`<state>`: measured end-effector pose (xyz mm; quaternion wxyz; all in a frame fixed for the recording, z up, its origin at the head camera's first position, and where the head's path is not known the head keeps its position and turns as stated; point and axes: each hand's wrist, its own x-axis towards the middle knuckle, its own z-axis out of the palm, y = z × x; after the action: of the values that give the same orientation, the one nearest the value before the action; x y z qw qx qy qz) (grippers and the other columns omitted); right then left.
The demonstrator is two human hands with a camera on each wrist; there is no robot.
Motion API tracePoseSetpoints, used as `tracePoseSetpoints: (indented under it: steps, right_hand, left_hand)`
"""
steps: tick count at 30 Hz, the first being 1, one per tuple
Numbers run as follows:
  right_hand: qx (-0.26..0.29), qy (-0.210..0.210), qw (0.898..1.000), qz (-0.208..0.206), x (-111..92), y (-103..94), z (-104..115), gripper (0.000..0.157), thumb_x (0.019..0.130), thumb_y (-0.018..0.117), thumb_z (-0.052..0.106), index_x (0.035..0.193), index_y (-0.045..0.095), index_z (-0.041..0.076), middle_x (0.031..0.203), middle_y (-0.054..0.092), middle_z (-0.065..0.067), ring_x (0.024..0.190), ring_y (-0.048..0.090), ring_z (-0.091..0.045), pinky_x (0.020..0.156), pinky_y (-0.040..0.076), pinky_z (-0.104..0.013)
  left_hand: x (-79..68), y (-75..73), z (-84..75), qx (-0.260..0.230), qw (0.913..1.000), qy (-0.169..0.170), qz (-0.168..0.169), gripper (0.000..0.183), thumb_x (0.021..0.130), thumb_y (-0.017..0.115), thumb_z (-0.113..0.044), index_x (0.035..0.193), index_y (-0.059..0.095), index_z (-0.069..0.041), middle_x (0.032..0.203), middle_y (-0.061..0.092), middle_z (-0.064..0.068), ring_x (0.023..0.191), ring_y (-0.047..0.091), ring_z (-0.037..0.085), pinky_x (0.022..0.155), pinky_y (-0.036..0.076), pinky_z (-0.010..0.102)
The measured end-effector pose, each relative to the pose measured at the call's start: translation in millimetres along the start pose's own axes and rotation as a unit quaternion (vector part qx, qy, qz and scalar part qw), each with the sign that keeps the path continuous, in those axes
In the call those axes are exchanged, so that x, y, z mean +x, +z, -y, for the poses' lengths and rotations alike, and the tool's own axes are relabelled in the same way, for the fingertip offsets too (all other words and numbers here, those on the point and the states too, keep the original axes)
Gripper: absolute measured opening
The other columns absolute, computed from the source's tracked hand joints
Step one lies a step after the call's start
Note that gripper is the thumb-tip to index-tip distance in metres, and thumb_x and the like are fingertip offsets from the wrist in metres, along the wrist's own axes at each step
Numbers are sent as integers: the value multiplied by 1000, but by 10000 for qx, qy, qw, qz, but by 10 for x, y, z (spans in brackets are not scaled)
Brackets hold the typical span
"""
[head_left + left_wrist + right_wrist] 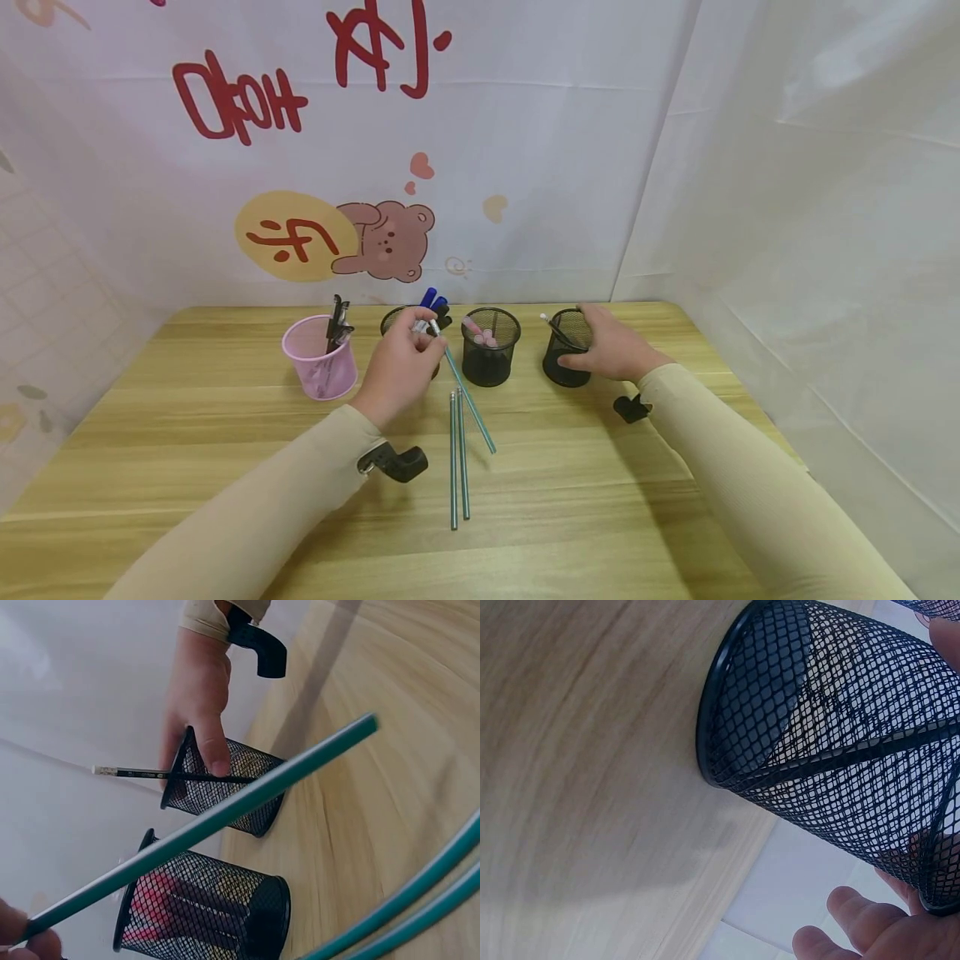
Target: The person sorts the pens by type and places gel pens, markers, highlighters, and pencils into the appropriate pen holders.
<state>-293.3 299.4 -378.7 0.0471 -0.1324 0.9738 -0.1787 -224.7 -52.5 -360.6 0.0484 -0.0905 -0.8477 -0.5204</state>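
Note:
My left hand [405, 358] pinches a green pencil [470, 402] near its eraser end, the other end slanting down to the right above the table. Two more green pencils [453, 467] lie side by side on the wood below it. At the right, my right hand [611, 346] grips a black mesh pen cup [564, 373] by its side, thumb in front and fingers behind. One dark pencil with a white eraser [135, 772] leans inside that cup. In the right wrist view the cup's base [757, 690] stands on the table.
A pink mesh cup [318, 379] with black pens stands at the left. Behind my left hand, a black cup holds blue and black markers [429, 297]. Another black cup [487, 367] holds pink pens. A printed cloth [525, 167] hangs behind the table.

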Motion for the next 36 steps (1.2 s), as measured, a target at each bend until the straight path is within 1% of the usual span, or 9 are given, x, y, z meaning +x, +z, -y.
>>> tracePoseSetpoints:
  steps: [7, 11, 14, 18, 23, 26, 30, 33, 36]
  right_hand:
    - [11, -39, 10000, -21, 5, 4, -9, 114, 87, 81, 51, 167, 15, 5, 171, 24, -25, 156, 31, -46, 124, 33, -64]
    - [16, -87, 9999, -72, 11, 13, -16, 114, 86, 82, 52, 167, 16, 5, 170, 26, -25, 155, 32, -46, 124, 33, -64]
    - [28, -98, 9999, -87, 19, 20, -21, 114, 86, 82, 51, 167, 16, 5, 170, 26, -25, 155, 33, -46, 124, 33, -64]
    - [35, -78, 9999, -78, 22, 23, -28, 114, 86, 81, 52, 167, 16, 5, 170, 26, -25, 155, 33, -46, 123, 33, -64]
    - [84, -97, 9999, -92, 20, 23, -26, 114, 86, 82, 52, 167, 17, 7, 170, 27, -24, 155, 33, -45, 123, 34, -64]
    - [91, -111, 9998, -118, 22, 26, -31, 113, 85, 82, 52, 167, 18, 7, 169, 28, -23, 154, 34, -45, 123, 34, -64]
    - [110, -118, 9998, -136, 25, 30, -38, 112, 85, 82, 51, 167, 20, 7, 168, 30, -23, 154, 35, -45, 123, 35, -64]
    - [112, -107, 9998, -134, 23, 28, -37, 112, 85, 82, 51, 167, 20, 8, 168, 30, -23, 154, 36, -44, 123, 35, -63]
    - [92, -100, 9998, -129, 22, 25, -36, 113, 85, 82, 51, 167, 19, 8, 169, 29, -23, 154, 35, -45, 123, 35, -63]
  left_hand:
    - [18, 52, -17, -464, 9970, 157, -606, 39, 106, 61, -20, 141, 49, -8, 96, 73, 11, 66, 55, 18, 61, 44, 29]
    - [44, 88, -21, -719, 9926, 212, -952, 39, 106, 61, -20, 141, 48, -6, 99, 72, 13, 69, 57, 16, 61, 45, 26]
    - [63, 119, -37, -986, 9872, 241, -1231, 38, 106, 61, -21, 140, 48, -9, 103, 73, 16, 72, 60, 18, 63, 47, 27]
    - [94, 173, -54, -1207, 9783, 318, -1657, 37, 106, 61, -20, 139, 48, -11, 106, 75, 18, 74, 64, 23, 64, 48, 27]
    - [141, 257, -74, -1581, 9644, 464, -2066, 34, 106, 62, -17, 136, 49, -9, 106, 74, 21, 75, 66, 29, 66, 49, 24]
    - [163, 311, -92, -1803, 9563, 510, -2243, 34, 105, 63, -17, 135, 49, -9, 103, 73, 19, 71, 63, 22, 65, 48, 23]
    - [181, 392, -116, -1992, 9480, 592, -2412, 33, 105, 64, -16, 133, 49, -10, 97, 71, 14, 62, 54, 10, 59, 43, 22]
    - [198, 458, -132, -2115, 9416, 717, -2520, 31, 105, 63, -13, 132, 50, -8, 94, 70, 15, 58, 48, 7, 56, 40, 21]
    - [207, 515, -158, -2201, 9362, 843, -2606, 29, 105, 63, -11, 131, 51, -6, 93, 69, 16, 57, 46, 5, 56, 38, 20]
